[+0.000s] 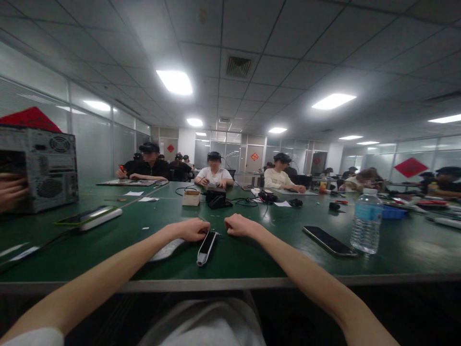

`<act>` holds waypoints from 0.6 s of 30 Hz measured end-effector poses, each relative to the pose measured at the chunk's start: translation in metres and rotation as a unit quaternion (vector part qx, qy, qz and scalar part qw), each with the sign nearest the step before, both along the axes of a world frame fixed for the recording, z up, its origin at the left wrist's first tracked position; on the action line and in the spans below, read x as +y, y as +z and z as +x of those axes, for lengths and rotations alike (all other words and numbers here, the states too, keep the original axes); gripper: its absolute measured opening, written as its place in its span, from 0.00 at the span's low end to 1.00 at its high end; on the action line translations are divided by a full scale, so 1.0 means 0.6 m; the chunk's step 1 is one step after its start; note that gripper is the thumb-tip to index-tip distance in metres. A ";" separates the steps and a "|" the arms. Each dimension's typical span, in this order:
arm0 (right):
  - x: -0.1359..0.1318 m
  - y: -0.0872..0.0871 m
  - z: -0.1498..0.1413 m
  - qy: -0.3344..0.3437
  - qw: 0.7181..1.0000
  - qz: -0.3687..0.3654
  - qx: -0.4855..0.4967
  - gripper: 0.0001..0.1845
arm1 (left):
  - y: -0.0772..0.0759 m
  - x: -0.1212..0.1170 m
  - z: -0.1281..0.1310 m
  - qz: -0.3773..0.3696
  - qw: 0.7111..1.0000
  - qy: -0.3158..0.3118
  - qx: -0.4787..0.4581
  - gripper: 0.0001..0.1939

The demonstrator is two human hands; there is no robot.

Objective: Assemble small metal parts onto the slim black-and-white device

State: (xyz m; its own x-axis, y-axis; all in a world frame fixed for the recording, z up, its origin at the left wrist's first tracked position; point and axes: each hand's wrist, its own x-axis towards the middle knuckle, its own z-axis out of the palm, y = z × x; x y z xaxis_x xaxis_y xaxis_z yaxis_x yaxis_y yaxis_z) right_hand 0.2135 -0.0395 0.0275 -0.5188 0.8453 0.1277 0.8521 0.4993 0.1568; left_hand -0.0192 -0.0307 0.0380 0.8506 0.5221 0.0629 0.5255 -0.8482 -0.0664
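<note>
On the green table in front of me lies a long narrow device with a dark face and a pale casing. Its near end points toward me, and a small metal part sticks out at its far end. My left hand is closed right beside that far end; its fingertips are hidden, so whether it grips the device I cannot tell. My right hand is curled closed on the other side, a little apart from the device, and what it may hold is hidden. A pale, flat, crumpled piece lies partly behind my left forearm.
A phone and a water bottle stand to the right. An open computer case, with another person's hand in it, is at far left. Ahead are a small box, black gear with cables, and several seated people.
</note>
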 end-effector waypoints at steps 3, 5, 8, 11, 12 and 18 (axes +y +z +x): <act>0.005 -0.004 0.000 -0.003 1.000 0.005 -0.003 0.13 | 0.000 0.001 0.000 0.001 1.000 0.001 0.000 0.02; 0.009 -0.007 0.001 0.001 1.000 0.006 0.000 0.14 | 0.000 0.003 -0.001 -0.004 1.000 -0.001 0.000 0.03; 0.016 -0.011 0.005 0.013 1.000 0.013 0.005 0.15 | 0.001 0.005 -0.002 -0.013 1.000 -0.006 -0.002 0.03; 0.020 -0.014 0.008 0.012 1.000 0.013 0.009 0.16 | 0.002 0.005 -0.003 -0.017 1.000 -0.012 -0.006 0.04; 0.020 -0.014 0.009 0.014 1.000 0.011 0.014 0.16 | 0.002 0.005 -0.003 -0.017 1.000 -0.013 -0.006 0.04; 0.017 -0.012 0.009 0.092 0.989 -0.006 0.116 0.14 | 0.002 0.010 -0.006 -0.002 1.000 -0.022 -0.001 0.05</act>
